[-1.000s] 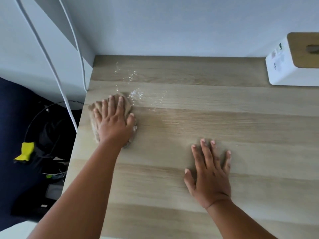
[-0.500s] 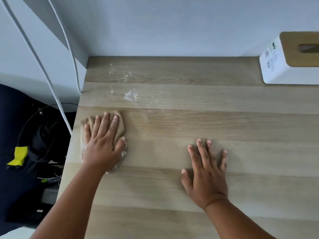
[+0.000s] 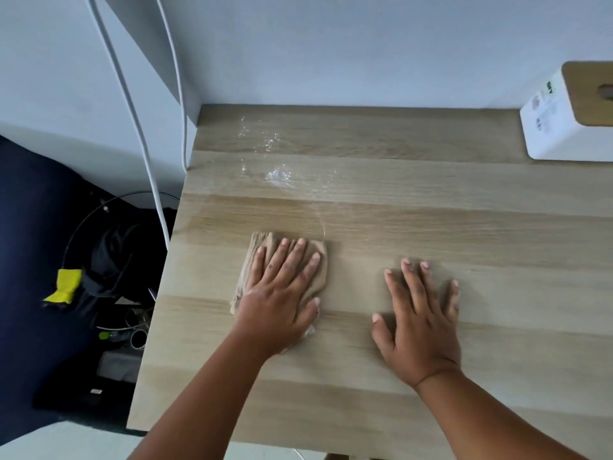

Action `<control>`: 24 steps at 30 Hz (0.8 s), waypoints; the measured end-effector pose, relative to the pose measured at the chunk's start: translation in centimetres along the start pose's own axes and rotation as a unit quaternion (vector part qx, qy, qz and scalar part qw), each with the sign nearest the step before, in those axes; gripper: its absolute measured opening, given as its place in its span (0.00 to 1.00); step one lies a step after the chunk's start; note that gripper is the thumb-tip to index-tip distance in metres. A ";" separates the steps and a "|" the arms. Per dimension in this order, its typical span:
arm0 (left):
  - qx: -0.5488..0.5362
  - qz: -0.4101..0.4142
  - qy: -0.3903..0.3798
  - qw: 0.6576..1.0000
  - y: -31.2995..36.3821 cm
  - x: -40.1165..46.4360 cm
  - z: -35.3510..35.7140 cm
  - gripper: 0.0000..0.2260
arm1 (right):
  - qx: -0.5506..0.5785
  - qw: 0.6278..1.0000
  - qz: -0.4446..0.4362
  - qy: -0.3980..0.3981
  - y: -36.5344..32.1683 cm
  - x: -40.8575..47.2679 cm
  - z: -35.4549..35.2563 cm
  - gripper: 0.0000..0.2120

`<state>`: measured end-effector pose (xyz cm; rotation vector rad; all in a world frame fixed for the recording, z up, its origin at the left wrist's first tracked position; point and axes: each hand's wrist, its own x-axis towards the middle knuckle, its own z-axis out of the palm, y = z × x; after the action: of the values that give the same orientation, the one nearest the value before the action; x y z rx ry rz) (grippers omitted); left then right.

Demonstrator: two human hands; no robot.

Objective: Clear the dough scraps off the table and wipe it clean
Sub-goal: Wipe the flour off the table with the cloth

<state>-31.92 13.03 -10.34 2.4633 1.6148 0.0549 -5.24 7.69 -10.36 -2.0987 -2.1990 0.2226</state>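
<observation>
My left hand presses flat on a beige cloth lying on the light wooden table, left of the middle. My right hand rests palm down on the bare wood just to the right of the cloth, fingers spread and holding nothing. A patch of white flour-like residue and wet streaks lies on the table beyond the cloth, toward the back left corner. I see no dough lumps in view.
A white box with a wooden top stands at the back right against the wall. Two white cables hang down past the table's left edge. Dark bags and clutter lie on the floor to the left.
My left hand slid the cloth back from the residue, then right toward the table's middle, closer to my right hand. My right hand stayed planted.
</observation>
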 end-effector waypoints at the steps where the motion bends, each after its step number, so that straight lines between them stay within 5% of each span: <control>1: 0.001 0.007 0.003 1.000 -1.2 -1.2 -0.1 0.33 | 0.002 1.000 0.000 0.000 -0.1 0.0 0.0 0.37; 6: 0.002 -0.104 0.009 0.994 -7.0 -1.5 -1.8 0.34 | 0.004 1.000 -0.002 0.002 -0.3 0.2 0.0 0.37; 11: 0.004 -0.239 0.004 0.971 -4.6 3.8 -1.3 0.34 | -0.002 1.000 -0.003 0.014 0.0 0.2 0.3 0.37; 24: -0.023 -0.161 -0.009 0.987 6.3 6.7 0.5 0.34 | 0.001 1.000 0.005 -0.005 0.1 0.0 0.1 0.38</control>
<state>-23.41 16.63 -10.16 2.1327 1.9569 0.0212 -5.12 7.74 -10.44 -2.1128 -2.1927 0.2382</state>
